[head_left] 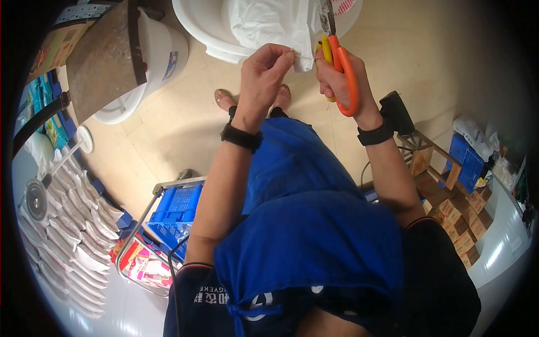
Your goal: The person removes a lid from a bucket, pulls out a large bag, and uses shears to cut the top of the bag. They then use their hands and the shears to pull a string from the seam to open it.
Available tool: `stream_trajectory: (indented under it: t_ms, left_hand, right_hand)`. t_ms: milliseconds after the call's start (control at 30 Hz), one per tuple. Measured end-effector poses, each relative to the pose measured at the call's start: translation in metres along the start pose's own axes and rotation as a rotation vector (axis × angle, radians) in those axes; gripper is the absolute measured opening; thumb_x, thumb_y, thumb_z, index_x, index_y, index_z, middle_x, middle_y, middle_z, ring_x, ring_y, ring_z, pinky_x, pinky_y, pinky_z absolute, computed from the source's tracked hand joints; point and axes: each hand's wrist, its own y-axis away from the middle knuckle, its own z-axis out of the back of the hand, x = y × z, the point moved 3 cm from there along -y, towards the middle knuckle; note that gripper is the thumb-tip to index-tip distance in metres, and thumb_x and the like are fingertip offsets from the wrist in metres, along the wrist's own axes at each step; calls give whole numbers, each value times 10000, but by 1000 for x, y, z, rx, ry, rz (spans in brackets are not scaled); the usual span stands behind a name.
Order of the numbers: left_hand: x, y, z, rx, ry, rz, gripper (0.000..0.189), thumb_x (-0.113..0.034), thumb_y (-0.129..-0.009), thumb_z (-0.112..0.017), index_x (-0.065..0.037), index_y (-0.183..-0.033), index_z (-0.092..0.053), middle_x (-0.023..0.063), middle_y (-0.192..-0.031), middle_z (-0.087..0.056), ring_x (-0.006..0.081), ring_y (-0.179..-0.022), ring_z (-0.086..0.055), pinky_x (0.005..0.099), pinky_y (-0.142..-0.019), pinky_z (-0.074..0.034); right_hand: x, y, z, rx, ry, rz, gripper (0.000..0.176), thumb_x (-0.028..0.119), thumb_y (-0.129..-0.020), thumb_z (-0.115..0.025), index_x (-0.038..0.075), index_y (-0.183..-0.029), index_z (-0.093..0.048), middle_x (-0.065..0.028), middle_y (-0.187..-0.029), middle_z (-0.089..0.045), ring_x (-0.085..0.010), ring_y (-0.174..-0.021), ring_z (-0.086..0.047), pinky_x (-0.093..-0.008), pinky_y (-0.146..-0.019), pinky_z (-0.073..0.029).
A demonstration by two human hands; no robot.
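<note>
My left hand is closed in a pinch at the edge of a white plastic bag. A tiny bit shows at its fingertips, too small to make out. The bag lies over a white tub, with one narrow strip hanging past the rim. In my right hand is a pair of scissors with orange and yellow handles. Their worn metal blades point away from me, to the right of the bag's strip. My right fingers wrap round the handles.
A brown board and a white bucket stand at the left. White packets lie stacked below, beside a trolley with a blue crate. Small cartons and a wooden stool are at the right.
</note>
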Motion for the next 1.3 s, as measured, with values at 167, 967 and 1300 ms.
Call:
stream_trajectory:
  t_ms: [167, 967, 1300]
  left_hand:
    - [-7, 2, -2, -11, -35, 0, 164, -144, -872, -585, 0, -945, -614, 15, -867, -611, 82, -817, -541, 219, -763, -418]
    - [-24, 9, -3, 17, -761, -553, 83, -120, -778, -646, -76, -845, -626, 70, -786, -572, 251, -776, -535, 355, -687, -424]
    - [-9, 50, -3, -14, -370, -255, 75, -74, -838, -587, -8, -870, -576, 93, -797, -576, 205, -759, -546, 289, -731, -436]
  right_hand:
    - [-1, -1, 0, 13, -1, -7, 128, 133, -875, -517, 6, -897, -516, 0, -570, -446, -71, -424, -402, -229, -419, -352]
    - [-3, 2, -3, 53, -29, 40, 133, 139, -875, -517, 6, -883, -515, 3, -546, -432, -72, -414, -393, -233, -421, -355]
    - [-5, 7, -3, 50, -46, -25, 118, 129, -853, -526, 12, -863, -513, 3, -556, -449, -66, -430, -418, -220, -415, -358]
